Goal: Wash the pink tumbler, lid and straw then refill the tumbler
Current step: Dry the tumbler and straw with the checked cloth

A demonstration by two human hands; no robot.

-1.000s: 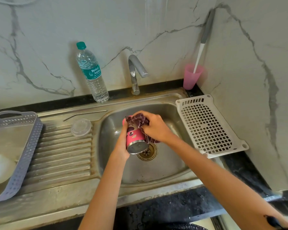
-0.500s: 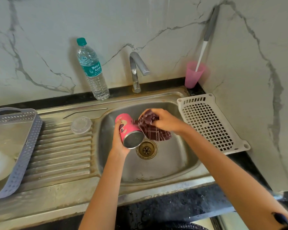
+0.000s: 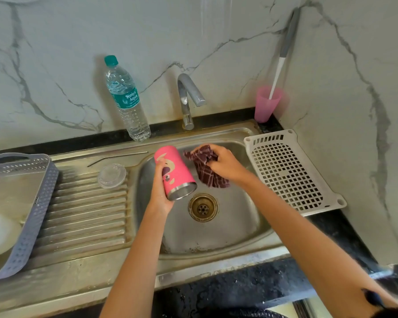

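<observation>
The left hand (image 3: 159,198) curls round the tumbler (image 3: 174,172), held tilted over the left of the sink (image 3: 228,228); the right hand (image 3: 225,166) clutches a bunched cloth (image 3: 205,174) just beside it, apart; a wet one-handed hold could let the tumbler slip and bang the basin.

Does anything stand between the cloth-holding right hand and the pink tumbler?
Nothing visible does. The right hand grips the checked cloth just right of the pink tumbler, which the left hand holds tilted over the sink; only a narrow open gap separates them.
</observation>
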